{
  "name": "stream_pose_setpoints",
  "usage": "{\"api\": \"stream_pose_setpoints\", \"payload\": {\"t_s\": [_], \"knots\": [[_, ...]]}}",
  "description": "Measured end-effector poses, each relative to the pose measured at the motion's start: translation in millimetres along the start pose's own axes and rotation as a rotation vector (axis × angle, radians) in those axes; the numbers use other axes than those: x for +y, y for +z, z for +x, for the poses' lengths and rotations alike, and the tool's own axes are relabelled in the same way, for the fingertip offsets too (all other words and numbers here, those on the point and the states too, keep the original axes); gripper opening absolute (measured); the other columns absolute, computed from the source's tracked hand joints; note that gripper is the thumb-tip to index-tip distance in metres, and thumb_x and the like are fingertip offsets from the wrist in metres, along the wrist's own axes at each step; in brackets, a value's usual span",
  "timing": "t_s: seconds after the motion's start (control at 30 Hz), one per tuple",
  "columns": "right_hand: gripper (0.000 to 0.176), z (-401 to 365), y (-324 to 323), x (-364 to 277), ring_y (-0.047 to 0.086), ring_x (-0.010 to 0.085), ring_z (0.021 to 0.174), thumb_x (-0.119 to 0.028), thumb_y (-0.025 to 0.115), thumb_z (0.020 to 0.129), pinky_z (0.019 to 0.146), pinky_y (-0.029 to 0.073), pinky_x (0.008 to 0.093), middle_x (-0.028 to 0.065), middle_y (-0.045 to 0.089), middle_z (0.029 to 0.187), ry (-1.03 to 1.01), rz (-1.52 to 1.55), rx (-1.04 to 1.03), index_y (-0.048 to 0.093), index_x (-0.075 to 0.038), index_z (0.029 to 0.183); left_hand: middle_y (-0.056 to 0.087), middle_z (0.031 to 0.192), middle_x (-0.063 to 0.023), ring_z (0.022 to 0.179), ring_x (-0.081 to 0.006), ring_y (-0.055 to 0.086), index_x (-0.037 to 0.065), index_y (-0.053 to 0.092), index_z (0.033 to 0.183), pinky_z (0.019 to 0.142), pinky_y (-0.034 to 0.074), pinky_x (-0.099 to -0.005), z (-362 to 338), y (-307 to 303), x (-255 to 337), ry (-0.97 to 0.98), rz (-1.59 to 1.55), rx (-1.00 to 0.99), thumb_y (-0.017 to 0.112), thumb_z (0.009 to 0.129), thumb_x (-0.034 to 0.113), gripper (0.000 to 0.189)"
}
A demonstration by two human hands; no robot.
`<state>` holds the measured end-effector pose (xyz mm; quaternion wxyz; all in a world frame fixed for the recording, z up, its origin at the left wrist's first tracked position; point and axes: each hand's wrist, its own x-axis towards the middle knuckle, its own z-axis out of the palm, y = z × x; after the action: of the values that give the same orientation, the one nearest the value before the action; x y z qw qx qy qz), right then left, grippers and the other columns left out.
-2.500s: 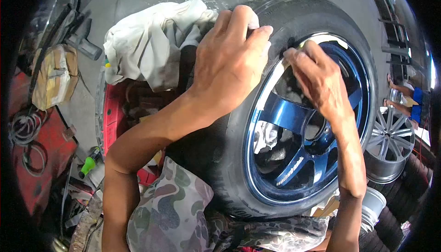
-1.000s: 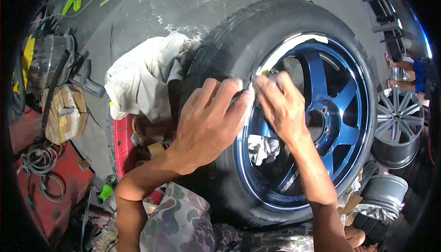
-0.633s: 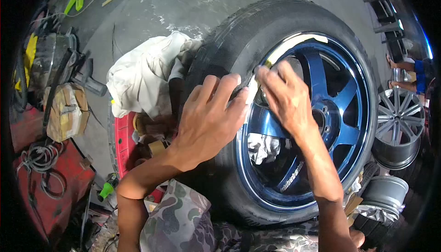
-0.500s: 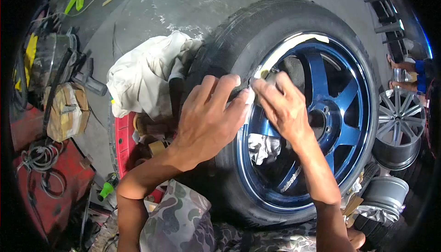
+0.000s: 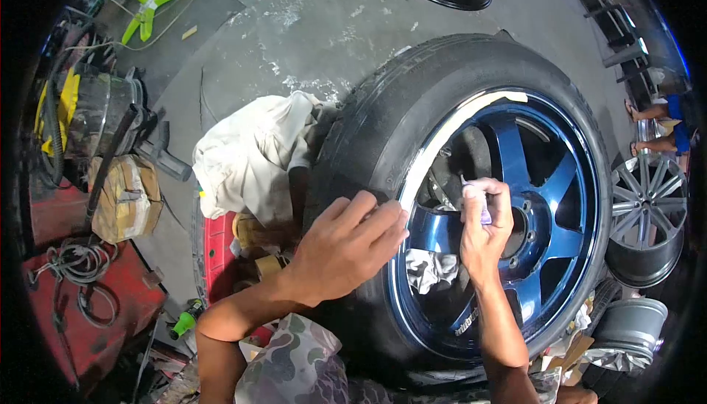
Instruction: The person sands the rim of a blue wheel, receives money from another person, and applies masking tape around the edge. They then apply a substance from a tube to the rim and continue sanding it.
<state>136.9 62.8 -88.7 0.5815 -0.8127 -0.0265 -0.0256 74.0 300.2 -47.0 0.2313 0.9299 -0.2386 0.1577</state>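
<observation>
A blue multi-spoke wheel rim [image 5: 507,139] with a black tyre [image 5: 383,109] lies in front of me. A pale yellow strip of tape [image 5: 442,135] follows the rim's upper-left lip. My left hand [image 5: 352,246] is at the lower end of this strip, thumb and index finger brought together on it; the contact is partly hidden. Over the spokes, my right hand [image 5: 487,220] grips a small white-and-purple tube [image 5: 477,204] with a thin dark nozzle pointing up. The right fingers are wrapped round the tube.
A white cloth [image 5: 250,153] is heaped left of the tyre, beside a red tray edge [image 5: 217,253]. A taped cardboard box [image 5: 129,198] and coiled cable [image 5: 77,264] are farther left. Bare rims [image 5: 644,212] stand at right, and another person's legs [image 5: 655,144] show beyond.
My right hand has left the tape and moved right and down, now showing the tube upright. My left hand has drawn its fingers closer together at the rim lip. The view has shifted.
</observation>
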Motion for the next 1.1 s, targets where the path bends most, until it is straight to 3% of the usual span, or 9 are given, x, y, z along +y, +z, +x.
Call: {"api": "stream_pose_setpoints", "payload": {"t_s": [0.07,0.17,0.27,0.4,0.53,0.73,0.77,1.0,1.1], "knots": [[0.011,-0.5,2.1,2.9,0.058,0.0060,0.075,-0.009,0.066,0.108,0.066,0.048,0.0238,0.0039,0.065,0.090,0.029,0.170,0.036,0.057,-0.005,0.106,0.069,0.117,-0.0056,0.091,-0.0228,0.060,0.001,0.075,0.113,0.074,0.054,-0.0340,-2.1,-2.1,2.7,0.001,0.023,-0.022,0.080,0.088,0.015,0.028],[0.013,-0.1,5.8,-3.2,0.058,0.0056,0.075,-0.007,0.067,0.108,0.065,0.047,0.0218,0.0036,0.065,0.091,0.109,0.287,0.063,0.055,-0.006,0.104,0.069,0.123,-0.0067,0.094,-0.0231,0.060,0.000,0.074,0.114,0.075,0.055,-0.0342,-0.8,-3.2,7.8,-0.038,0.050,-0.068,0.079,0.090,0.014,0.028],[0.016,0.0,5.4,1.3,0.058,0.0052,0.075,-0.005,0.071,0.106,0.065,0.047,0.0211,0.0028,0.065,0.094,0.049,0.333,0.066,0.055,-0.006,0.104,0.069,0.127,-0.0074,0.095,-0.0238,0.060,-0.001,0.073,0.114,0.076,0.055,-0.0351,2.6,1.1,9.9,-0.078,0.093,-0.077,0.076,0.091,0.013,0.027],[0.018,-0.6,3.2,12.4,0.059,0.0067,0.086,-0.003,0.077,0.101,0.077,0.049,0.0227,0.0021,0.064,0.098,-0.005,0.245,0.064,0.059,-0.006,0.104,0.068,0.131,-0.0075,0.100,-0.0248,0.060,-0.002,0.073,0.115,0.079,0.053,-0.0366,17.9,10.5,-1.9,-0.049,0.146,-0.065,0.073,0.092,0.011,0.026],[0.017,1.9,2.4,8.8,0.057,0.0064,0.086,-0.002,0.080,0.097,0.076,0.047,0.0226,0.0008,0.066,0.098,-0.080,0.169,0.051,0.064,-0.004,0.099,0.067,0.135,-0.0064,0.106,-0.0251,0.060,-0.001,0.074,0.118,0.084,0.053,-0.0365,46.6,12.8,-23.0,0.022,0.182,-0.090,0.069,0.087,0.010,0.034],[0.015,2.7,3.5,-16.8,0.060,0.0056,0.086,-0.003,0.079,0.099,0.076,0.049,0.0228,0.0001,0.069,0.098,0.171,0.149,0.000,0.072,-0.002,0.112,0.065,0.141,-0.0065,0.108,-0.0254,0.059,-0.002,0.073,0.124,0.083,0.053,-0.0360,39.4,1.7,-20.9,0.071,0.226,-0.184,0.067,0.086,0.010,0.040],[0.019,3.1,10.6,-18.6,0.063,0.0061,0.084,-0.005,0.080,0.098,0.077,0.053,0.0244,0.0003,0.072,0.097,0.101,0.241,0.045,0.074,-0.001,0.116,0.064,0.142,-0.0066,0.108,-0.0259,0.058,-0.002,0.072,0.126,0.082,0.053,-0.0360,32.8,-3.5,-14.9,0.056,0.224,-0.246,0.067,0.087,0.009,0.041],[0.013,8.4,11.2,-29.7,0.063,0.0039,0.083,-0.009,0.080,0.099,0.075,0.050,0.0216,-0.0004,0.075,0.094,0.237,0.154,-0.136,0.076,0.000,0.108,0.064,0.143,-0.0064,0.109,-0.0256,0.058,-0.001,0.072,0.125,0.084,0.053,-0.0370,24.9,5.4,-19.8,0.014,0.186,-0.194,0.066,0.088,0.012,0.039],[0.012,13.7,18.8,-26.9,0.060,0.0022,0.080,-0.012,0.078,0.101,0.071,0.047,0.0209,-0.0022,0.073,0.090,0.228,0.187,-0.156,0.076,-0.001,0.107,0.068,0.135,-0.0051,0.109,-0.0254,0.059,0.000,0.074,0.118,0.082,0.054,-0.0367,45.0,13.1,-34.2,0.078,0.207,-0.104,0.070,0.086,0.012,0.035]]}}
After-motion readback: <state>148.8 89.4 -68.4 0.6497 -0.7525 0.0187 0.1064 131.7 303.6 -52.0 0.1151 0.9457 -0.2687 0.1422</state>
